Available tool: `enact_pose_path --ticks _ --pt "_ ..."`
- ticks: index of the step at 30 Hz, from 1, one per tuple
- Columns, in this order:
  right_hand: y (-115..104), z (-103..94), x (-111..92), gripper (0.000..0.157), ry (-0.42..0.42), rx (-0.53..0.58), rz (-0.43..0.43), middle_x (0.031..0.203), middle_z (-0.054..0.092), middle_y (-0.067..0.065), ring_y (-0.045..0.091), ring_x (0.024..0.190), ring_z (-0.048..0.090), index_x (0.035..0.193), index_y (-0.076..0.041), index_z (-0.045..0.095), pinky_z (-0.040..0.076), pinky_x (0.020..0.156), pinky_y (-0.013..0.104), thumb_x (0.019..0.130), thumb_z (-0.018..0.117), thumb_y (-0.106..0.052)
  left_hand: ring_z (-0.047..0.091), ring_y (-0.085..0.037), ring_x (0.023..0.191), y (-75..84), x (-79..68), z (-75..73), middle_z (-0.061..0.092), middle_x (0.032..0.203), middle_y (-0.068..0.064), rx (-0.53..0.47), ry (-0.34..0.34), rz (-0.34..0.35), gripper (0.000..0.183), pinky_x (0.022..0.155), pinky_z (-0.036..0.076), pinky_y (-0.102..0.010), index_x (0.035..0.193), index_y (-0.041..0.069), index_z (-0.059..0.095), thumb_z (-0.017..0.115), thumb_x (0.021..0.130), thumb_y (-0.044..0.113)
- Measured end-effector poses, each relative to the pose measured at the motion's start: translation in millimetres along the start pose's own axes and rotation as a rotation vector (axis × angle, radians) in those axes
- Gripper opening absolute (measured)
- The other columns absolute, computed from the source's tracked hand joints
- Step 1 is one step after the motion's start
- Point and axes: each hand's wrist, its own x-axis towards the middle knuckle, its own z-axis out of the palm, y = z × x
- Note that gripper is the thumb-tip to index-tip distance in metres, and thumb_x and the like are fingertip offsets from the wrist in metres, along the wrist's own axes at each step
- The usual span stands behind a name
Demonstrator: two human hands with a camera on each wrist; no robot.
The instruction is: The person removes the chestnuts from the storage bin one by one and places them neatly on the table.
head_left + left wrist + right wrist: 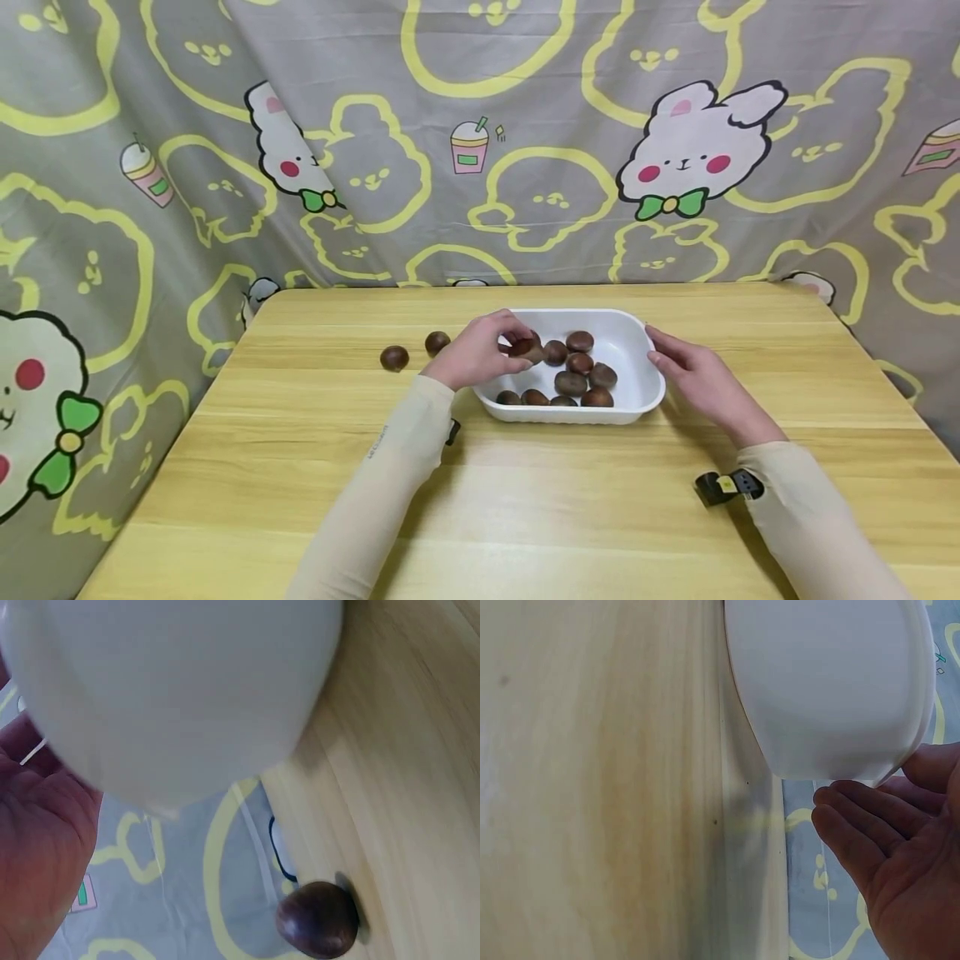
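A white oblong plastic box stands on the wooden table with several brown chestnuts in it. My left hand reaches over the box's left end and holds a chestnut between thumb and fingers, low inside the box. In the left wrist view the box wall hides the fingertips. My right hand is at the box's right end; its thumb meets the rim and its nearly straight fingers touch the outer wall.
Two loose chestnuts lie on the table left of the box: one farther out, one close to my left wrist. A grey curtain with cartoon prints hangs behind the table's back edge. Dark cameras sit on both wrists.
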Motion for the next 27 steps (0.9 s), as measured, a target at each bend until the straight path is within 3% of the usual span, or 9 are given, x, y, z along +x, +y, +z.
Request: enact_pose_path --ticks 10,19,27 --pt "1 0.1 1 0.052 0.002 0.004 -0.006 0.147 0.039 0.025 0.044 0.133 0.038 0.149 0.001 0.036 0.031 0.106 0.057 0.106 0.046 -0.026 0.059 -0.011 0.092 -6.5 -13.5 -15.5 0.061 0.099 0.004 -0.028 0.033 -0.038 0.027 0.083 0.050 -0.026 0.107 0.008 0.070 0.081 0.082 0.013" --pt "1 -0.3 0 0.052 0.001 0.007 0.001 0.147 0.039 0.024 0.044 0.133 0.038 0.149 0.001 0.036 0.032 0.106 0.057 0.106 0.047 -0.025 0.059 -0.018 0.097 -18.1 -27.7 -52.7 0.061 0.101 -0.003 -0.108 0.166 -0.099 0.027 0.082 0.054 -0.029 0.106 0.003 0.070 0.081 0.083 0.010" --pt "1 0.6 0 0.052 -0.007 0.016 0.002 0.147 0.038 0.024 0.045 0.133 0.037 0.150 0.000 0.035 0.032 0.105 0.058 0.106 0.046 -0.026 0.058 -0.017 0.101 -29.2 -47.4 -75.2 0.061 0.105 -0.002 -0.106 0.223 -0.171 0.029 0.083 0.053 -0.028 0.110 0.005 0.069 0.079 0.085 0.014"
